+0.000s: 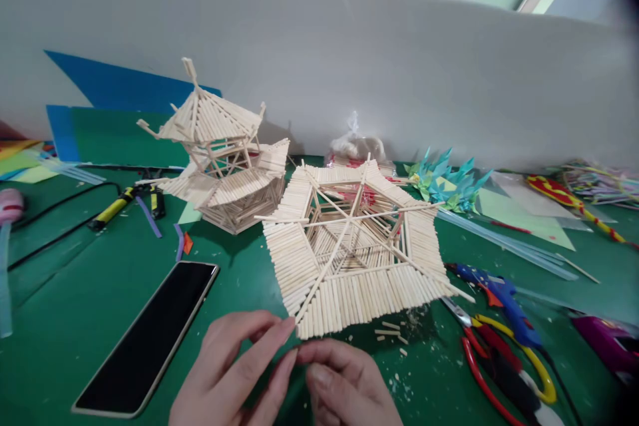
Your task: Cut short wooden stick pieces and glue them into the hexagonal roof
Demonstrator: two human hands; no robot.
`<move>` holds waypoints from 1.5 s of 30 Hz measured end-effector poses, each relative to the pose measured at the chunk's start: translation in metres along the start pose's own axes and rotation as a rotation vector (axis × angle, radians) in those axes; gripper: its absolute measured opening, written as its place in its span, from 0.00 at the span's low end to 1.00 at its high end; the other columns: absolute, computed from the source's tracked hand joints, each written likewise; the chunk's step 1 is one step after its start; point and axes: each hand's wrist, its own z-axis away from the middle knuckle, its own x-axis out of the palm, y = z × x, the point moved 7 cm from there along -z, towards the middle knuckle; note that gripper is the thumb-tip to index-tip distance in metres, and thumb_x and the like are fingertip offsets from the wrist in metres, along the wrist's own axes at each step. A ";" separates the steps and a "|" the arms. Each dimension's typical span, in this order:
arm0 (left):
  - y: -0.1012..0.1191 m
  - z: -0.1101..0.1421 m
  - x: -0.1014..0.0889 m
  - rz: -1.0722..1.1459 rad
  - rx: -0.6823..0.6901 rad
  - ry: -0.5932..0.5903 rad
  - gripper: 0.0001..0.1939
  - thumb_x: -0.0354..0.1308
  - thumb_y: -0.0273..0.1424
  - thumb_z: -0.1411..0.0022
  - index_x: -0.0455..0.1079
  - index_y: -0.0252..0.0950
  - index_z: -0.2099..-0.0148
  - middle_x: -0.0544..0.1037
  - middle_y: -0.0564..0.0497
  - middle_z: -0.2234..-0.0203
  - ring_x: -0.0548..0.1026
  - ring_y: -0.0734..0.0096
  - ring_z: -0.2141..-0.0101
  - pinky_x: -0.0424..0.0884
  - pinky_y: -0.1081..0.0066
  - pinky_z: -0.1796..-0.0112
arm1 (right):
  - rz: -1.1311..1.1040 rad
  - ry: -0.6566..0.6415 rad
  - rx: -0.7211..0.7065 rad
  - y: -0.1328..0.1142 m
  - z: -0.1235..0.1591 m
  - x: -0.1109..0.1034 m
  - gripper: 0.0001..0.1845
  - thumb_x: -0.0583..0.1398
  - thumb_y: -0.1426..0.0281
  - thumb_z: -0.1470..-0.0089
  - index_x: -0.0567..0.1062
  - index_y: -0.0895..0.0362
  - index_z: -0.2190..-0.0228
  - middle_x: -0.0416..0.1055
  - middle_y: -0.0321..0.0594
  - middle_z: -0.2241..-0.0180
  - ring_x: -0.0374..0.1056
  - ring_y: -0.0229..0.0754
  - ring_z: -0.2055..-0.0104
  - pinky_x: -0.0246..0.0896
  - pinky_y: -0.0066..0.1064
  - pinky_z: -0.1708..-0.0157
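Observation:
A flat roof section made of thin wooden sticks (349, 246) lies on the green table (74, 306) in front of me. My left hand (234, 373) reaches to its near corner, index and thumb pinched together at the stick ends. My right hand (349, 386) sits just below that corner with its fingers curled and its fingertips meeting those of the left; whatever they pinch is too small to make out. Behind, to the left, stands a finished two-tier stick pavilion (219, 160).
A black phone (150, 333) lies at the left. Red and yellow cutters (499, 359) and a blue glue gun (499, 299) rest at the right. Teal paper shapes (444, 180), a plastic bag (357, 143), coloured sheets and cables lie along the white partition. Loose stick offcuts (392, 333) are scattered nearby.

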 end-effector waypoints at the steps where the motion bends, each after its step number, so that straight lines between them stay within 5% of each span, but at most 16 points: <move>1: 0.000 -0.001 0.001 -0.012 0.017 -0.017 0.19 0.52 0.21 0.44 0.68 0.43 0.52 0.69 0.52 0.63 0.69 0.66 0.64 0.65 0.69 0.63 | -0.071 -0.026 0.048 0.000 -0.002 0.002 0.17 0.66 0.59 0.61 0.76 0.56 0.70 0.52 0.24 0.87 0.39 0.24 0.88 0.34 0.18 0.89; 14: 0.005 -0.012 0.010 -0.034 0.101 -0.199 0.19 0.54 0.16 0.47 0.65 0.39 0.55 0.64 0.52 0.62 0.68 0.70 0.63 0.68 0.73 0.63 | -0.302 0.031 0.201 -0.008 -0.006 0.010 0.16 0.69 0.63 0.68 0.76 0.60 0.75 0.61 0.27 0.86 0.43 0.22 0.89 0.33 0.18 0.90; 26: 0.003 -0.010 0.010 -0.138 0.215 -0.230 0.14 0.53 0.19 0.45 0.66 0.37 0.57 0.64 0.50 0.61 0.68 0.69 0.63 0.70 0.71 0.65 | -0.316 0.054 0.291 -0.018 -0.004 0.016 0.19 0.71 0.64 0.74 0.76 0.61 0.77 0.63 0.27 0.87 0.47 0.22 0.90 0.34 0.19 0.89; 45: 0.000 -0.009 0.008 -0.147 0.194 -0.189 0.13 0.53 0.22 0.44 0.65 0.36 0.55 0.65 0.50 0.62 0.70 0.70 0.64 0.71 0.73 0.65 | -0.366 0.103 0.225 -0.013 -0.007 0.013 0.14 0.70 0.67 0.74 0.77 0.61 0.80 0.61 0.28 0.89 0.45 0.21 0.91 0.35 0.17 0.91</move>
